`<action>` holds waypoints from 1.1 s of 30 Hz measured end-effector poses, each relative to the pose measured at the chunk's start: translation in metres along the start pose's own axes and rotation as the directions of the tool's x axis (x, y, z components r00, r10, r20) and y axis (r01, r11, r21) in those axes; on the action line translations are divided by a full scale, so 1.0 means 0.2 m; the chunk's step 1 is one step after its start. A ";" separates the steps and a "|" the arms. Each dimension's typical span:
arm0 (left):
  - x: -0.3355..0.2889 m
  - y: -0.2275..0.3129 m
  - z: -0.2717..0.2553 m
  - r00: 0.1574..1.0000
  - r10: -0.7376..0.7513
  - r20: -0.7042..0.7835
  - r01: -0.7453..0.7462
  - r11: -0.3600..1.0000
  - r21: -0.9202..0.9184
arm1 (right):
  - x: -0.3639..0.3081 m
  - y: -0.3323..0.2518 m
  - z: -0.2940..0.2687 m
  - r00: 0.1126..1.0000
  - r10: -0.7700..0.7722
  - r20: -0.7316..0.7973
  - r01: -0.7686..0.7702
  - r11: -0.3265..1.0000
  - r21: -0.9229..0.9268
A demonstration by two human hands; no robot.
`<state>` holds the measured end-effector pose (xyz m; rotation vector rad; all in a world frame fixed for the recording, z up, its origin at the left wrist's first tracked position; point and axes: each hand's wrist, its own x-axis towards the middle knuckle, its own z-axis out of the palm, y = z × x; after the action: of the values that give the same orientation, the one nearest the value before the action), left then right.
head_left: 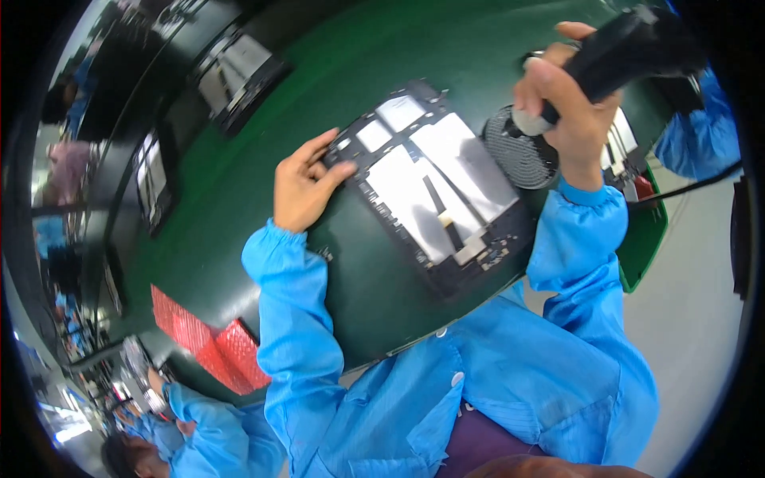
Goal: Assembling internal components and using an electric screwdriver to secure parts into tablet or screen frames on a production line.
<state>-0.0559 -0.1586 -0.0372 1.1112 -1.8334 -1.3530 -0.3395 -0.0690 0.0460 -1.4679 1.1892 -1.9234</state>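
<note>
1. On green mat (pixel 263 151), centre: open tablet back (pixel 434 187), lying flat and tilted.
2. Left hand (pixel 301 185): fingers loosely spread, pressing tablet's left corner, gripping nothing.
3. Right hand (pixel 567 103): fist closed around black power screwdriver (pixel 629 52), raised above round black mesh disc (pixel 522 151), right of tablet.

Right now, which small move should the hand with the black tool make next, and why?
Probably lower the black power tool toward the open panel. The right hand holds it raised over the round mesh dish, while the left hand already steadies the panel's corner.
</note>
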 end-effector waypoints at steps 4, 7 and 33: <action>0.02 -0.03 -0.02 0.996 0.091 -0.003 -0.091 0.996 0.013 | -0.02 -0.06 0.28 0.993 -0.041 0.108 0.012 0.966 0.260; 0.05 -0.05 -0.01 0.994 0.114 -0.007 -0.113 0.993 0.037 | -0.03 -0.07 0.46 0.959 -0.042 0.281 -0.019 0.977 0.211; 0.01 -0.01 -0.02 0.991 0.136 -0.016 -0.134 0.987 0.093 | -0.12 0.16 0.69 0.917 -0.090 0.389 -0.005 0.972 0.236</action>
<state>-0.0519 -0.1620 -0.0374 1.0235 -1.9348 -1.1856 -0.2073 -0.1172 0.0156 -1.6607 0.7264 -1.6162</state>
